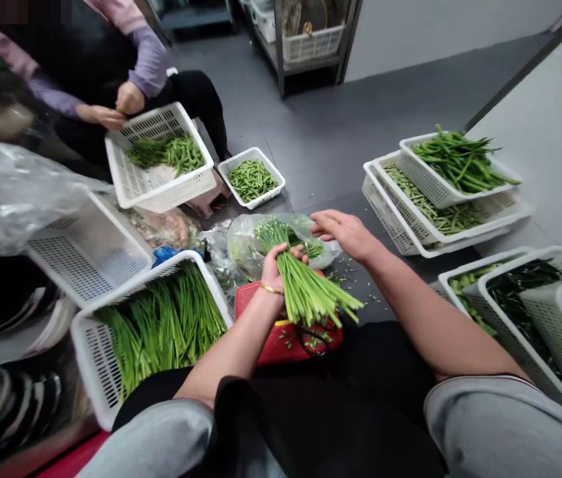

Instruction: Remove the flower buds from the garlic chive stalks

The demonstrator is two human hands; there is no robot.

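Observation:
My left hand [275, 273] is wrapped round a bundle of flowering chives [311, 282], thin green stems with small buds at the far end. Their cut ends fan out toward my lap. My right hand [343, 232] is raised to the right of the bundle, apart from it, fingers stretched and holding nothing. Behind the bundle lies an open clear plastic bag [241, 242] with more chives inside. Beneath it is a red stool [266, 352] with green trimmings and what look like black scissor handles [305, 342]. A white basket [90, 358] of long chives stands to the left.
A co-worker's hands [116, 109] work over a white basket [161, 192] of green beans. A small bean basket [281, 186] sits on the grey floor. Stacked baskets [375, 192] of beans and green peppers stand right, with more vegetable baskets [500, 312] nearer me. A metal rack [281, 50] is behind.

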